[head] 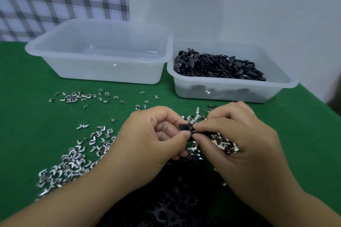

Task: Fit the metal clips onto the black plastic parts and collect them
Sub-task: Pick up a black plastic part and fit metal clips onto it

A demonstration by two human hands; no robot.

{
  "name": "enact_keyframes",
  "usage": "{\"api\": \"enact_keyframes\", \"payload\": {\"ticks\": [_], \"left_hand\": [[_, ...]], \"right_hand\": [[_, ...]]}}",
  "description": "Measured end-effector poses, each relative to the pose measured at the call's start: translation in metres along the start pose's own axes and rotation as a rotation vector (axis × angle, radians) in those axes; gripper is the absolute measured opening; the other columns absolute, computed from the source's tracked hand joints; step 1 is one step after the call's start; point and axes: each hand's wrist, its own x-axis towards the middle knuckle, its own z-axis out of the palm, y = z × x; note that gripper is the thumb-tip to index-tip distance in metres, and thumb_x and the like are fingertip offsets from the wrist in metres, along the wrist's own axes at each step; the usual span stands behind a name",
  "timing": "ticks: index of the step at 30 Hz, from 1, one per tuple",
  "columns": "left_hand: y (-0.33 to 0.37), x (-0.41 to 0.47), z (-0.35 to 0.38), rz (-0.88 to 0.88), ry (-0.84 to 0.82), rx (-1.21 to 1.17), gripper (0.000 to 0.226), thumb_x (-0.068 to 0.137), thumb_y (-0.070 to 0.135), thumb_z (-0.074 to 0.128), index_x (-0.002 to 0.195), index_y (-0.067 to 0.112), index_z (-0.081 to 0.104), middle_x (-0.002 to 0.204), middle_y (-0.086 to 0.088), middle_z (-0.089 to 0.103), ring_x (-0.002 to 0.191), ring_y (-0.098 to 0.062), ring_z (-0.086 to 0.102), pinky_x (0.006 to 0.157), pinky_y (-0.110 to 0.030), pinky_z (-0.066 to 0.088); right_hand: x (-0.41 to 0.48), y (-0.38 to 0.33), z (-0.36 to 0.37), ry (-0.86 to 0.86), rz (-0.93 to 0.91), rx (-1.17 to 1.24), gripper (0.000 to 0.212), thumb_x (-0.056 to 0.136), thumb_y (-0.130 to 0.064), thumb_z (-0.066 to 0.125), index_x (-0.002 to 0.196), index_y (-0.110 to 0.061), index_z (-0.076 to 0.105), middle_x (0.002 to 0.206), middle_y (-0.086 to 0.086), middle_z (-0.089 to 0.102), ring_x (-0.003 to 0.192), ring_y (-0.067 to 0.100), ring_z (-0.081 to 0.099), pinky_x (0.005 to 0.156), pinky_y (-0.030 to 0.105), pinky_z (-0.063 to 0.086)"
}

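Your left hand [153, 134] and right hand [232, 134] each have a narrow grip pinching one black plastic part [185, 127], held just above the green counter [27, 134]. Metal clips [73, 162] lie scattered on the counter around your hands. Behind them, a tub [258, 94] holds a heap of black parts [217, 66].

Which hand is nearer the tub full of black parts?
Right. The right hand sits just in front of the tub, facing its front wall; the left hand is further left, mostly past the tub's left corner. Both pinch one black part.
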Motion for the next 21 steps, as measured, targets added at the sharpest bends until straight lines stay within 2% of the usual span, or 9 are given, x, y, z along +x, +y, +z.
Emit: {"api": "enact_keyframes", "payload": {"ticks": [4,9,15,21], "left_hand": [[0.0003,-0.0009,-0.0008,0.021,-0.014,0.013,0.016,0.074,0.007,0.073,0.072,0.023,0.068,0.051,0.000,0.064,0.050,-0.014,0.068,0.044,-0.018,0.048],[0.0012,-0.0019,-0.0030,0.029,-0.028,-0.014,0.014,0.075,0.010,0.076,0.073,0.022,0.069,0.052,0.002,0.063,0.049,-0.013,0.067,0.042,-0.017,0.046],[0.0012,0.0002,-0.0040,0.015,-0.049,-0.049,0.011,0.071,0.029,0.078,0.075,0.022,0.070,0.055,0.002,0.064,0.047,-0.012,0.065,0.041,-0.017,0.045],[0.0010,0.0003,-0.0026,0.005,-0.060,-0.051,0.017,0.062,0.032,0.070,0.075,0.022,0.070,0.053,0.001,0.063,0.046,-0.012,0.064,0.041,-0.017,0.044]], "right_hand": [[0.0001,0.0001,-0.0006,0.002,0.064,0.034,0.003,0.076,-0.017,0.069,0.078,-0.017,0.071,0.078,-0.005,0.054,0.078,0.018,0.055,0.066,0.031,0.044],[0.0016,0.0016,-0.0032,0.076,-0.016,-0.053,0.006,0.078,-0.015,0.070,0.078,-0.012,0.074,0.072,0.002,0.051,0.068,0.021,0.050,0.062,0.026,0.040],[0.0023,0.0022,-0.0016,0.086,-0.023,-0.040,0.006,0.079,-0.014,0.069,0.077,-0.011,0.074,0.072,0.001,0.054,0.069,0.019,0.050,0.063,0.023,0.039],[0.0019,0.0002,0.0010,0.061,-0.004,-0.004,0.006,0.079,-0.014,0.069,0.077,-0.012,0.073,0.074,0.000,0.054,0.071,0.020,0.052,0.060,0.033,0.041]]}}
